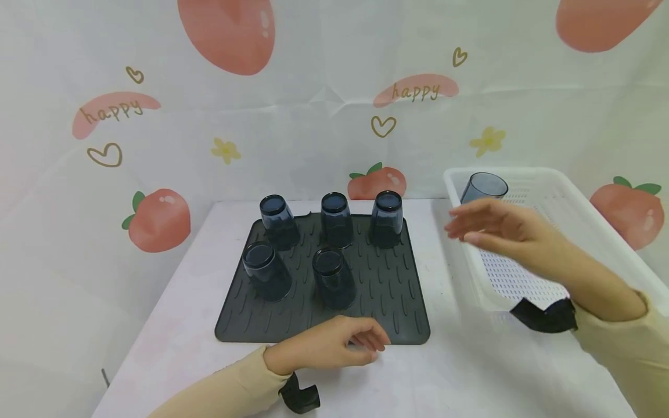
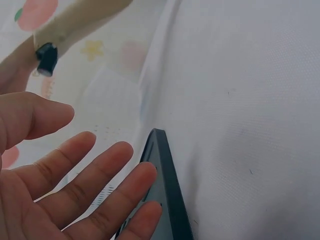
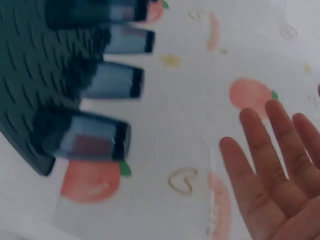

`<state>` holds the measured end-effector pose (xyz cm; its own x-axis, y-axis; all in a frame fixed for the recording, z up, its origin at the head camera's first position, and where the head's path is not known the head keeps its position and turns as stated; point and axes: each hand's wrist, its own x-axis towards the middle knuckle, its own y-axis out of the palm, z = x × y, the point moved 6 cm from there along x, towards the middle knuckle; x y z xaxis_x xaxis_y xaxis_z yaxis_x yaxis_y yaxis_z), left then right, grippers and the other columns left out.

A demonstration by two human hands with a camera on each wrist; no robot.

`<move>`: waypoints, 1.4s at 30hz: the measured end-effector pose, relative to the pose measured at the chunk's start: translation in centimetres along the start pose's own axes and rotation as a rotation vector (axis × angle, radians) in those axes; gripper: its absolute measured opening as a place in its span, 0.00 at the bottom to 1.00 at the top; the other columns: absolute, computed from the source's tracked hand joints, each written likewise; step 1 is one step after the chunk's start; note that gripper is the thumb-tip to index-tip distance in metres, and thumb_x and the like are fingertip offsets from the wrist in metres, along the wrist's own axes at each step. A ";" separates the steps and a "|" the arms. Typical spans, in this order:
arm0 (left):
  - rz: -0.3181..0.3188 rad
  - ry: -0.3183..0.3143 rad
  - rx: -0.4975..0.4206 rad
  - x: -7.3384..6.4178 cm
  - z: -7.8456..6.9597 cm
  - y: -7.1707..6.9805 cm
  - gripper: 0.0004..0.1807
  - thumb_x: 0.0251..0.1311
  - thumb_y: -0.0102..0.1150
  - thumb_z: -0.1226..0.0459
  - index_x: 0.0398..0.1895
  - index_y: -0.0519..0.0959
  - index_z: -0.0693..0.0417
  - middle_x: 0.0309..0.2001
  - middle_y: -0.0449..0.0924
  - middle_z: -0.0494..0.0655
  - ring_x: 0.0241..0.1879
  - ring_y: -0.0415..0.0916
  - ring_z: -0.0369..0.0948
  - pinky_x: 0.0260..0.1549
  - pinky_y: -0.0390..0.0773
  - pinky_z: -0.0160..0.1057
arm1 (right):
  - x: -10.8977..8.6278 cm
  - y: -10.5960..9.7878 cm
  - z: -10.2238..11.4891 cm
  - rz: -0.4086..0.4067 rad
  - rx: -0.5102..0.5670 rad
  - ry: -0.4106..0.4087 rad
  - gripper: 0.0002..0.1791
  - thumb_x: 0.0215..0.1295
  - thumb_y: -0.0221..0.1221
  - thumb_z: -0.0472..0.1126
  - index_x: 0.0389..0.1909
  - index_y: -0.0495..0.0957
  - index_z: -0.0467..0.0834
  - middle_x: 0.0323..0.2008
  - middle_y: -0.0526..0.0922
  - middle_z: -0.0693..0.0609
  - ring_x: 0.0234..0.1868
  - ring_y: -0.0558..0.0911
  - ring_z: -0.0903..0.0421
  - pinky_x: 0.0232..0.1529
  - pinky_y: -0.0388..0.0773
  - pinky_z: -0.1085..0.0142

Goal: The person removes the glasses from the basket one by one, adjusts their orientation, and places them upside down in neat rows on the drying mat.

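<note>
Several blue-tinted drinking glasses stand upside down on a dark ridged drying mat: a back row of three, with the right-hand glass at its end, and a front pair, a left glass and a right glass. Another blue glass is in the white basket, partly hidden behind my right hand. My right hand hovers over the basket's left rim, fingers extended and holding nothing. At the mat's front edge is my left hand, empty, its fingers loosely bent.
A white cloth covers the table. Behind it hangs a white printed backdrop with fruit, hearts and lettering. The basket has perforated walls and stands to the right of the mat. Black bands are on both wrists.
</note>
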<state>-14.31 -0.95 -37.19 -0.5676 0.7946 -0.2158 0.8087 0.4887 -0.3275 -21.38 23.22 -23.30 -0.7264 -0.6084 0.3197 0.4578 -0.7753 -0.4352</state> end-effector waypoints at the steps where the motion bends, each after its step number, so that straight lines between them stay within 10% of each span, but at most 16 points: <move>1: -0.002 -0.002 -0.005 0.0 0.1 0.0 0.12 0.66 0.57 0.66 0.52 0.77 0.56 0.49 0.82 0.50 0.46 0.77 0.28 0.51 0.76 0.27 | 0.3 -1.1 0.0 -0.033 0.047 -0.008 0.23 0.65 0.50 0.20 0.60 0.70 0.36 0.49 0.83 0.49 0.49 0.83 0.59 0.49 0.79 0.75; 9: -0.003 -0.007 -0.025 0.0 0.5 0.2 0.12 0.66 0.57 0.66 0.52 0.77 0.56 0.49 0.82 0.50 0.45 0.77 0.27 0.50 0.77 0.26 | 2.3 -7.7 -2.3 -0.283 0.479 -0.125 0.21 0.68 0.42 0.19 0.60 0.68 0.29 0.50 0.83 0.42 0.50 0.84 0.51 0.51 0.81 0.65; 17: 0.002 -0.015 -0.050 0.0 0.5 0.3 0.12 0.65 0.58 0.66 0.51 0.77 0.56 0.49 0.83 0.50 0.45 0.78 0.28 0.49 0.77 0.26 | 2.9 -11.7 -6.8 -0.545 0.602 -0.093 0.16 0.69 0.48 0.22 0.55 0.73 0.32 0.44 0.85 0.44 0.45 0.85 0.52 0.46 0.83 0.67; 25: 0.003 -0.009 -0.053 0.1 0.1 0.3 0.12 0.66 0.58 0.67 0.51 0.77 0.58 0.48 0.82 0.52 0.44 0.77 0.27 0.49 0.77 0.26 | 2.4 -14.7 -11.6 -0.745 0.479 0.028 0.15 0.65 0.58 0.28 0.53 0.74 0.38 0.40 0.85 0.52 0.42 0.84 0.60 0.41 0.81 0.76; 31: 0.003 -0.016 -0.061 0.0 0.1 0.2 0.13 0.66 0.57 0.67 0.52 0.77 0.59 0.49 0.82 0.53 0.45 0.77 0.27 0.50 0.77 0.26 | 0.8 -16.0 -14.9 -0.832 0.080 0.304 0.16 0.67 0.60 0.40 0.55 0.74 0.47 0.37 0.81 0.68 0.40 0.79 0.71 0.37 0.75 0.85; 37: 0.001 -0.013 -0.053 0.1 0.3 0.0 0.12 0.66 0.57 0.67 0.52 0.77 0.58 0.49 0.82 0.53 0.45 0.77 0.27 0.50 0.77 0.26 | 0.0 -16.3 -17.7 -0.755 -0.081 0.485 0.28 0.67 0.59 0.48 0.65 0.67 0.44 0.40 0.75 0.73 0.40 0.75 0.74 0.36 0.73 0.87; 42: 0.004 -0.006 -0.045 0.2 0.4 0.0 0.12 0.66 0.57 0.67 0.51 0.77 0.59 0.49 0.82 0.54 0.45 0.77 0.27 0.49 0.77 0.26 | 0.3 -15.3 -19.0 -0.573 -0.139 0.618 0.42 0.67 0.56 0.58 0.74 0.53 0.44 0.65 0.69 0.51 0.60 0.69 0.56 0.48 0.72 0.81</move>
<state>-14.47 -0.95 -37.62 -0.5649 0.7946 -0.2224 0.8171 0.5012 -0.2847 -38.36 38.09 -32.50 -0.9943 0.1045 0.0226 -0.1032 -0.8827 -0.4585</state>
